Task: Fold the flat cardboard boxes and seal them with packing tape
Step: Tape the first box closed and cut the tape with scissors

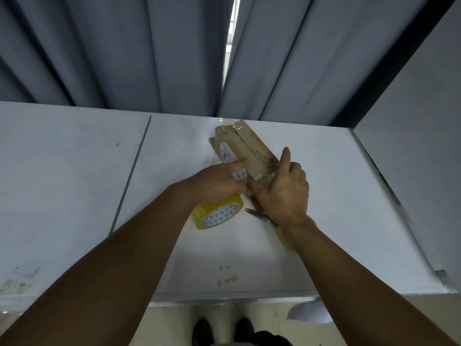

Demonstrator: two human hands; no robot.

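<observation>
A tape roll (217, 214) and scissors (259, 214) lie mid-counter (336, 208), just nearer than both hands. The right hand (284, 193) grasps the near end of the box (252, 152), thumb straight up its right side. The left hand (219, 181) lays its index finger along the labelled left side, other fingers curled; whether they grip cannot be told. The box reaches toward the far edge, by the curtains (124, 58).

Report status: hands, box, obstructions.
Left hand presses index finger on cardboard box side; right hand grips near end. Box folded, taped, on table. Tape roll, scissors under wrists, not blocking.
</observation>
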